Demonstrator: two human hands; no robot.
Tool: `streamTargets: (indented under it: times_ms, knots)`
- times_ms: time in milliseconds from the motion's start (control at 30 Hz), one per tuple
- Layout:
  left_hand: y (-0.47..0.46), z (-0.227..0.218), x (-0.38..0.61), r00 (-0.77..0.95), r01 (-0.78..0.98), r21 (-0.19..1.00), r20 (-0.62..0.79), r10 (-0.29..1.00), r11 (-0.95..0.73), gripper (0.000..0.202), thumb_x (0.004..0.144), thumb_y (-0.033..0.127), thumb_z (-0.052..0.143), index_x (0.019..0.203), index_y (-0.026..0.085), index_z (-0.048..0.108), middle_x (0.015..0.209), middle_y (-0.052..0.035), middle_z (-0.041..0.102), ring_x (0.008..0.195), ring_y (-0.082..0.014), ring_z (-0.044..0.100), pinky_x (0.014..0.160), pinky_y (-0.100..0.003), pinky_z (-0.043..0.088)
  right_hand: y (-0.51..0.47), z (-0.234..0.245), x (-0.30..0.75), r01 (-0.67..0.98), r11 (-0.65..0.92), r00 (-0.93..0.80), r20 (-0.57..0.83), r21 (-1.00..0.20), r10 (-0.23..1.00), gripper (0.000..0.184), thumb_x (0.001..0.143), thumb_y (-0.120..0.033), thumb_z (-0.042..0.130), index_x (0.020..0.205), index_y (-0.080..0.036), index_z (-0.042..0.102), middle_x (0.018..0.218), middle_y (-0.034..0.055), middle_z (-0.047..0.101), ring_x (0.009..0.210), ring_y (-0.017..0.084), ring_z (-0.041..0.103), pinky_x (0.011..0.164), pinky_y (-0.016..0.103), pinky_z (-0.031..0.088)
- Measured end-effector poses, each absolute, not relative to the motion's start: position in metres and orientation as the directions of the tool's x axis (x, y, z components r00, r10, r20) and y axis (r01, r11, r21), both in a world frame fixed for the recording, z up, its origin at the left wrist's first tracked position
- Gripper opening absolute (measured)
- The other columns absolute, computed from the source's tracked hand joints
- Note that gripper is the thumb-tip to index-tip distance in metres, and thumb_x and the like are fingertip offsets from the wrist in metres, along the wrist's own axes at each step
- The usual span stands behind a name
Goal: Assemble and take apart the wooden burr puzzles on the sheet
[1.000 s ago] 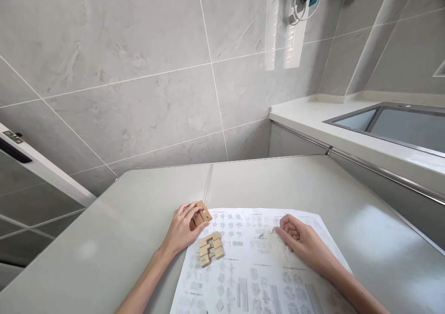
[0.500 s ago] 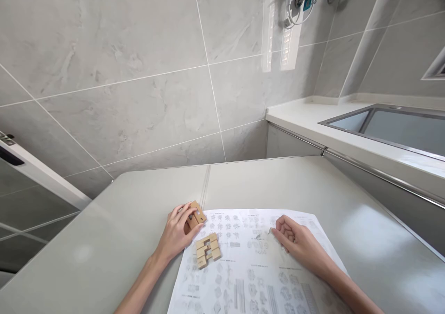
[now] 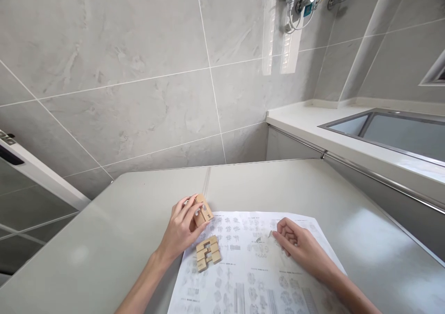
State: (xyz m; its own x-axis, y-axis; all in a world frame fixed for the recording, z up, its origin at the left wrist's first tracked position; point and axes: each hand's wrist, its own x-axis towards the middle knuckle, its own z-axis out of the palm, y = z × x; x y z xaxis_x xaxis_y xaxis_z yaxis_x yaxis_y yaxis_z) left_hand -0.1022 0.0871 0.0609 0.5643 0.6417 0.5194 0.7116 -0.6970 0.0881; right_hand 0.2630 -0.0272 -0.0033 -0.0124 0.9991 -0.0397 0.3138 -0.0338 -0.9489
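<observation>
In my left hand (image 3: 183, 226), fingers closed round it, is a small group of notched wooden puzzle blocks (image 3: 205, 210) with a dark mark on one end. It is at the top left corner of a printed instruction sheet (image 3: 255, 277). Just below, a second set of notched wooden blocks (image 3: 208, 253) lies on the sheet with a gap in its middle. My right hand (image 3: 294, 240) rests on the sheet's right side, fingers curled and thumb against the index finger. A small dark shape is by its fingertips, too small to make out.
The pale table (image 3: 146, 198) has a seam running to its back edge. Behind it stands a grey tiled wall (image 3: 139, 73). To the right is a white counter (image 3: 299, 114) with an inset sink (image 3: 399, 128). Cables and a valve (image 3: 306, 1) hang on the wall above.
My left hand has lifted slightly up and to the right, tilting the blocks it holds. The right hand and the blocks on the sheet stay nearly in place.
</observation>
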Motion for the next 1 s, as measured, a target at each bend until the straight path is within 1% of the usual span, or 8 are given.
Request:
streamTargets:
  times_ms: [133,233,333,433,500,633,867,1000]
  knots:
    - [0.076,0.076,-0.057,0.643,0.625,0.055,0.529,0.554,-0.779,0.048,0.103,0.046,0.069,0.141,0.018,0.061,0.156,-0.0204,0.059,0.142,-0.0397,0.052,0.112,-0.062,0.051,-0.030,0.006,0.261,0.116,-0.075,-0.063,-0.083,-0.990,0.995,0.042,0.104,-0.065,0.059,0.092,-0.025,0.055,0.071,-0.0043,0.055,0.062,0.017,0.053,0.062,0.032,0.046]
    - [0.059,0.081,-0.009,0.703,0.530,0.072,0.519,0.485,-0.845,0.054,0.102,0.053,0.067,0.140,0.015,0.062,0.155,-0.0219,0.060,0.141,-0.0406,0.052,0.111,-0.063,0.051,-0.034,0.015,0.256,-0.143,-0.139,-0.179,-0.112,-0.980,0.977,0.041,0.103,-0.064,0.063,0.114,-0.024,0.064,0.097,0.0039,0.072,0.080,0.021,0.067,0.081,0.039,0.055]
    - [0.040,0.076,0.035,0.758,0.426,0.105,0.501,0.418,-0.899,0.057,0.101,0.056,0.066,0.135,0.010,0.065,0.152,-0.0253,0.061,0.138,-0.0422,0.054,0.110,-0.061,0.052,-0.039,0.017,0.251,-0.455,-0.258,-0.309,-0.120,-0.852,0.943,0.055,0.100,-0.062,0.069,0.140,-0.026,0.064,0.135,0.0117,0.071,0.123,0.029,0.067,0.111,0.047,0.049]
    - [0.025,0.064,0.063,0.791,0.350,0.164,0.475,0.385,-0.922,0.061,0.100,0.060,0.066,0.135,0.010,0.065,0.150,-0.0247,0.062,0.135,-0.0419,0.055,0.108,-0.060,0.053,-0.042,0.012,0.251,-0.617,-0.369,-0.347,-0.180,-0.695,0.920,0.055,0.098,-0.061,0.072,0.137,-0.023,0.072,0.137,0.0129,0.073,0.133,0.031,0.064,0.116,0.046,0.047]
    - [0.018,0.056,0.073,0.788,0.347,0.234,0.452,0.418,-0.908,0.061,0.099,0.061,0.067,0.133,0.010,0.065,0.145,-0.0230,0.065,0.131,-0.0409,0.057,0.108,-0.060,0.053,-0.042,0.009,0.253,-0.661,-0.409,-0.330,-0.245,-0.629,0.912,0.053,0.097,-0.061,0.073,0.133,-0.022,0.075,0.130,0.0128,0.076,0.130,0.032,0.066,0.114,0.046,0.050]
    - [0.011,0.044,0.078,0.732,0.429,0.431,0.349,0.585,-0.794,0.057,0.093,0.057,0.077,0.131,0.016,0.065,0.140,-0.0170,0.068,0.131,-0.0390,0.057,0.109,-0.061,0.054,-0.041,0.012,0.253,-0.699,-0.438,-0.299,-0.326,-0.565,0.897,0.045,0.099,-0.054,0.075,0.129,-0.021,0.077,0.120,0.0107,0.080,0.123,0.031,0.070,0.109,0.043,0.054]
    - [0.008,0.035,0.059,0.694,0.452,0.674,0.145,0.705,-0.584,0.079,0.091,0.058,0.080,0.154,0.026,0.046,0.168,-0.0194,0.040,0.153,-0.0415,0.041,0.118,-0.066,0.048,-0.037,0.019,0.246,-0.703,-0.472,-0.333,-0.339,-0.533,0.880,0.042,0.102,-0.050,0.071,0.126,-0.016,0.076,0.113,0.0119,0.081,0.115,0.030,0.075,0.106,0.043,0.055]
    - [0.011,0.031,0.047,0.668,0.409,0.761,0.126,0.733,-0.503,0.069,0.095,0.049,0.079,0.153,0.030,0.048,0.161,-0.0167,0.049,0.150,-0.0387,0.046,0.118,-0.061,0.050,-0.036,0.014,0.246,-0.691,-0.481,-0.337,-0.348,-0.539,0.875,0.038,0.103,-0.043,0.072,0.127,-0.014,0.075,0.112,0.0131,0.082,0.113,0.030,0.076,0.106,0.043,0.056]
